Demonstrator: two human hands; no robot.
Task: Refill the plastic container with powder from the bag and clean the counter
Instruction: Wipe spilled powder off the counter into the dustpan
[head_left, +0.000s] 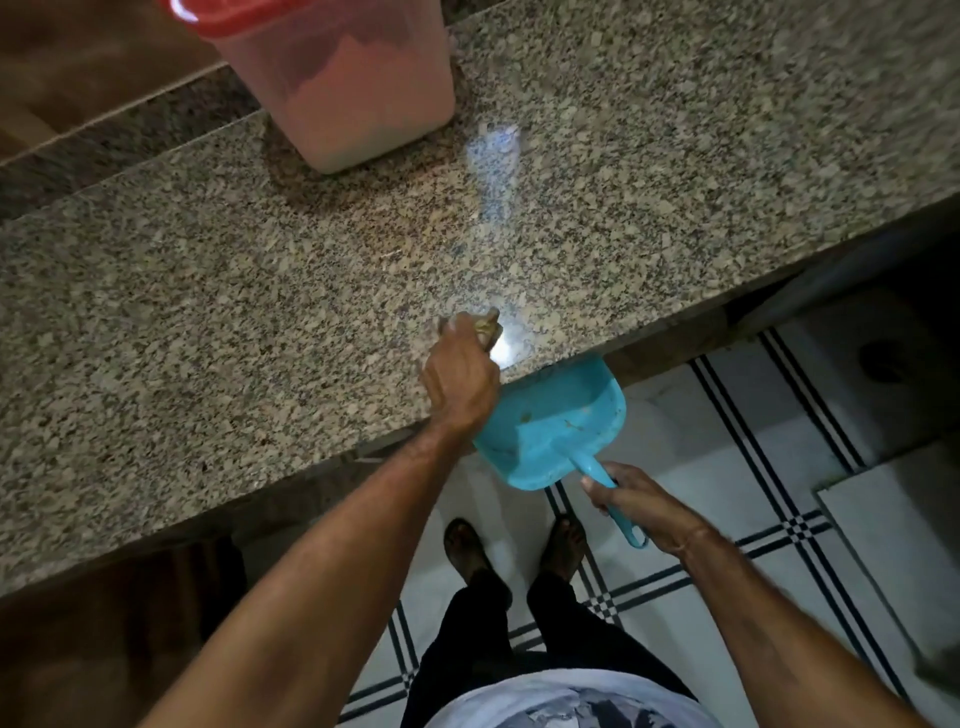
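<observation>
Head view, looking straight down.

- Translucent plastic container (353, 88) with red lid (218, 18): upper left of frame, standing on the speckled granite counter (208, 312), well back from the edge. Pale powder (358, 104) shows through the wall, heaped high. Probably parked there so the sweeping has room. Lid on, so the refill looks done. No bag in view.
- Left hand (460, 379): centre of frame, at the counter's near edge. Fingers are curled round a tan wad (485, 327), pressed to the stone. Cloth or small brush, cannot tell. It sits beside a bright glare patch, placed to drag crumbs toward the edge.
- Right hand (639, 501): lower right of centre, fist wrapped round the handle of a blue plastic dustpan (550, 421).
- Dustpan mouth is tucked just under the counter lip, directly below the wad, to catch what falls. A few specks are already in it.
- White floor tiles (701, 415) with dark stripes below; any spill past the pan lands there.
</observation>
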